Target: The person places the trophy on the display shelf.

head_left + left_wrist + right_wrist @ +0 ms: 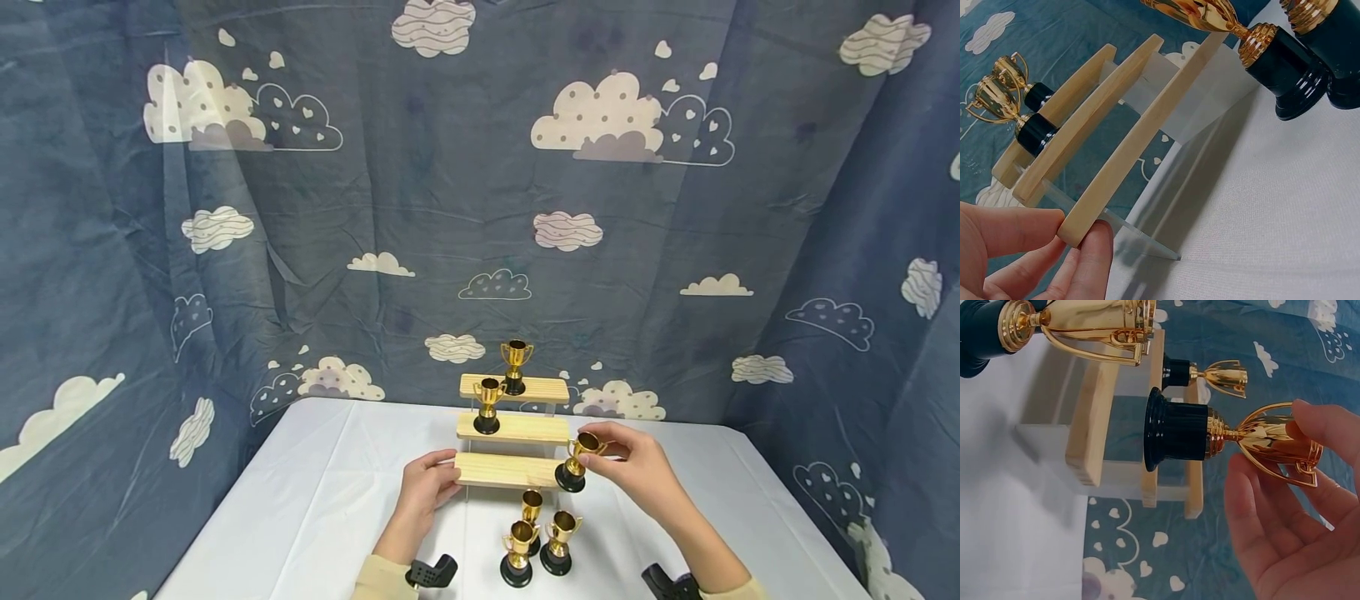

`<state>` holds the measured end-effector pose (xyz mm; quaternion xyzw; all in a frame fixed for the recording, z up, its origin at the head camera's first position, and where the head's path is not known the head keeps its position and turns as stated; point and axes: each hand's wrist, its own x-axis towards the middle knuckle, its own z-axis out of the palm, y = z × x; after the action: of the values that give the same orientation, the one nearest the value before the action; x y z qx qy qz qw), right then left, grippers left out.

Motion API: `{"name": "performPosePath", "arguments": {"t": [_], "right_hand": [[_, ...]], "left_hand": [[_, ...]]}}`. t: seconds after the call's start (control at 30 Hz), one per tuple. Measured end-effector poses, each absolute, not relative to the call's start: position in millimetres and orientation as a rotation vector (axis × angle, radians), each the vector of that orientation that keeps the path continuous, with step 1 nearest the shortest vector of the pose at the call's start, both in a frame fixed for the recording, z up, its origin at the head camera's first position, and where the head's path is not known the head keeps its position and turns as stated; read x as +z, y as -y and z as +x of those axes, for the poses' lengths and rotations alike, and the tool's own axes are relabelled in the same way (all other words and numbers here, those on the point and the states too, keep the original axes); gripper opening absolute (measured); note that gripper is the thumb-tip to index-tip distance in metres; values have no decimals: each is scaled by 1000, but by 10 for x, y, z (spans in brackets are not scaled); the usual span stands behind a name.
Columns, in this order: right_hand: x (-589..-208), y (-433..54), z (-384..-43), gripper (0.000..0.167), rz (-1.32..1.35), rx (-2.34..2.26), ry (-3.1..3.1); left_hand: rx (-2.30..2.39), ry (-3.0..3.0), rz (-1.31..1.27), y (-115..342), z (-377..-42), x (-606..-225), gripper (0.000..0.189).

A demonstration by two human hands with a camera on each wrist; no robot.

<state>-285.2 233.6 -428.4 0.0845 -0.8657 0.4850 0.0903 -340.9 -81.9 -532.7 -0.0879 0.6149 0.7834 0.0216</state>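
Note:
My left hand [424,493] pinches the left end of the lowest wooden board [502,472] of a three-step display stand, thumb and fingers on either side of its edge in the left wrist view. With its fingertips my right hand [641,468] holds a small gold trophy cup [1179,432] by the cup and handles. Its black base overlaps the lowest board's right end in the head view. One trophy [487,404] stands on the middle board [528,429], toward the left. Another trophy [516,367] is on the top board [551,390].
Three more trophies stand close together on the white tablecloth [315,500] in front of the stand: a rear one [532,504], a left one [517,554] and a right one [558,543]. Clear side panels [1194,100] support the boards. Behind hangs a blue cloud-patterned curtain [420,183].

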Motion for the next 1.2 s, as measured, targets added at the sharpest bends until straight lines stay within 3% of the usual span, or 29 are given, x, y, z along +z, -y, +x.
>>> {"name": "performPosePath", "arguments": {"t": [0.37, 1.2], "right_hand": [[-4263, -2294, -2922, 48, 269, 1437, 2565], [-4162, -2189, -3239, 41, 299, 1368, 2531]], "left_hand": [[2422, -1913, -265, 811, -3404, -5345, 43], [2427, -1909, -252, 818, -3400, -5333, 46]]}}
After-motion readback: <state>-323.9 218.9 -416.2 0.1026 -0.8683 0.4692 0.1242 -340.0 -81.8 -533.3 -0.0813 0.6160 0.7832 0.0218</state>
